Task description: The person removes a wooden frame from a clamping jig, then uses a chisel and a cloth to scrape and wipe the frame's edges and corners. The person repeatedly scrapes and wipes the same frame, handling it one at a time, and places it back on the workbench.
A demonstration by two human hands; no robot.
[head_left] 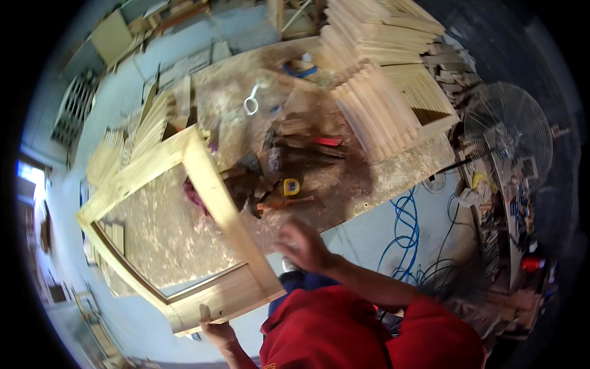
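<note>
We grip the wooden frame (184, 221) at its near bottom corner w/ left hand (212, 326), tilted up off the worktop (344, 178). Right hand (304, 246) hovers open, blurred, beside its rail, prob. to steady it.

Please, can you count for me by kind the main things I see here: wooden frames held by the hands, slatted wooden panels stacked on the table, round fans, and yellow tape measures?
Wooden frame, held at its lower edge by the left hand: 1
Stacks of slatted wooden panels: 2
Round wire fan: 1
Yellow tape measure: 1
Total: 5
</note>
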